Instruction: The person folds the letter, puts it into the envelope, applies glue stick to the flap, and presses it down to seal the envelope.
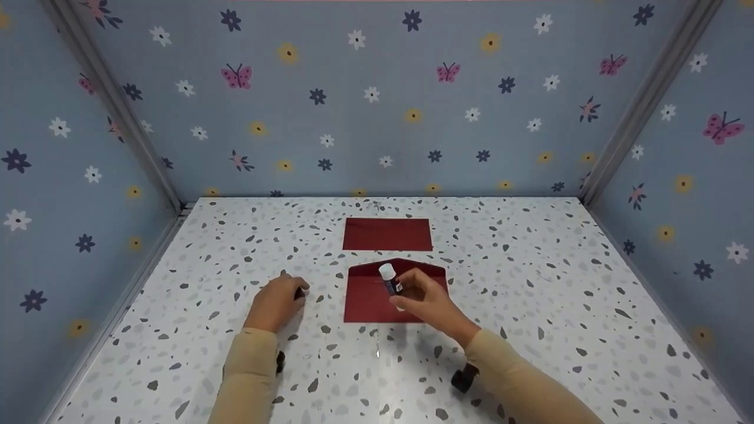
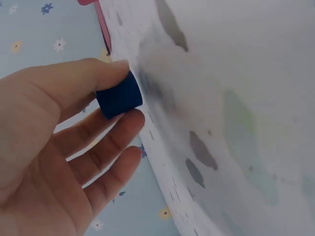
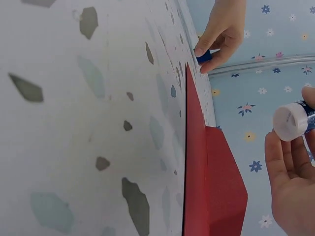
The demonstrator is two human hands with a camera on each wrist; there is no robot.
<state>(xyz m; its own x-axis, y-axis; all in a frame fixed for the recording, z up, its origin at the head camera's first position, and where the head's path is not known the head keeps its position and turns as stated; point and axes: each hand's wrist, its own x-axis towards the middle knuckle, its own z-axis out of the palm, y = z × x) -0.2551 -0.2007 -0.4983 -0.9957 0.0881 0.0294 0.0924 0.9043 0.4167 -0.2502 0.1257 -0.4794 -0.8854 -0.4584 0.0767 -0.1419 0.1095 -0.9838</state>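
Note:
My right hand [image 1: 433, 305] pinches a glue stick [image 1: 391, 281] with a white top and a dark blue label, tilted above a red envelope [image 1: 364, 303]. The envelope lies with its pointed flap [image 1: 397, 265] spread away from me; in the right wrist view the flap [image 3: 224, 182] stands up at an angle. To the left, my left hand [image 1: 274, 303] is low at the tabletop. Between its thumb and fingers it pinches a blue cap [image 2: 119, 96], the cap's edge right at the table surface.
A second red rectangular piece [image 1: 387, 234] lies flat beyond the envelope on the speckled white table [image 1: 518, 265]. Blue panels [image 1: 377, 129] with flowers and butterflies stand at the back and both sides, joined by grey corner posts [image 1: 642, 106].

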